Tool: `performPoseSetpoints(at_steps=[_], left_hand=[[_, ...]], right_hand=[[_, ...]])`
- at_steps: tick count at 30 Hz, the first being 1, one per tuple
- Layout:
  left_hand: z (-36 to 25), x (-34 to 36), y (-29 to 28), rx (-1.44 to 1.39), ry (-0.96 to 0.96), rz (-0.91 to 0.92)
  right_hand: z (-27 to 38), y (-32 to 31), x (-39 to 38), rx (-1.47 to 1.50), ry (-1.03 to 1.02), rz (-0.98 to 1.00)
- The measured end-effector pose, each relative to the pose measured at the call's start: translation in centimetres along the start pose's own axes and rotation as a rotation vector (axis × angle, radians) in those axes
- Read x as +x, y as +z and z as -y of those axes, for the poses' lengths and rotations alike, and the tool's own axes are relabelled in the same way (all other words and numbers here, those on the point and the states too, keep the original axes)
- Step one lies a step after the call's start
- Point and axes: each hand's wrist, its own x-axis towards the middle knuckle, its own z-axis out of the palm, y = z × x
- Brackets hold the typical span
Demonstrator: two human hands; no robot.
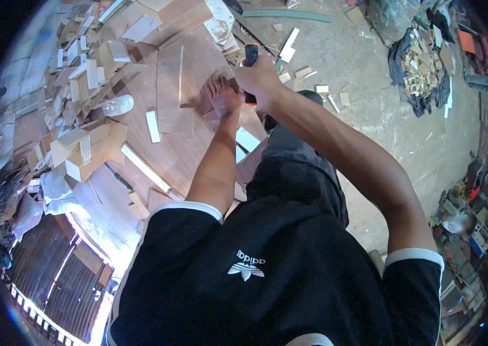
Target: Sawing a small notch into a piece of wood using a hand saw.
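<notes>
My left hand lies on the wooden work surface beside an upright-edged board piece, its fingers slightly bent and apart. My right hand is closed around a black-and-orange hand tool just to the right of the left hand; the tool's working part is partly hidden by the hand. A narrow white-faced strip lies on the brown wooden surface to the left, and more white pieces show below my hands.
Wooden offcuts and box-like assemblies crowd the left, with a clear plastic bottle. A long dark tool lies lower left. Scraps dot the concrete floor; a dark sack of offcuts sits upper right, and clutter lines the right edge.
</notes>
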Motion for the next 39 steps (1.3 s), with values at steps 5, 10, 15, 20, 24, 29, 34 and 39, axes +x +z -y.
performPoseSetpoints(at_steps=[5,10,15,20,24,29,34,39], left_hand=[[0.6,0.3,-0.1,-0.132,-0.032,-0.015],[-0.7,0.7,-0.6,-0.171,-0.048,-0.141],[-0.2,0.2,-1.3,-0.148,-0.036,-0.06],[-0.8,0.7,-1.6,-0.204,-0.08,-0.048],[-0.4,0.6,-2.0,-0.128,-0.1,0.076],[-1.6,0.6,-2.5,-0.193,-0.12,0.105],[0.7,-0.1,-0.4,-0.08,-0.031,0.113],[-0.6,0.2,-1.0,-0.103,-0.081,-0.003]], right_hand=[[1.6,-1.2,-3.2,0.147,0.024,0.053],[2.6,-2.5,-1.6,0.274,0.136,0.012],[1.6,-3.0,-3.1,0.235,0.075,0.05],[-0.1,-2.0,-2.0,0.141,0.001,-0.022],[1.1,-2.5,-3.6,0.274,0.072,0.041],[-1.6,-2.4,-1.8,0.185,-0.016,-0.002],[0.2,-1.6,-4.2,0.068,-0.04,0.018],[1.8,-4.6,-6.5,0.004,-0.033,0.178]])
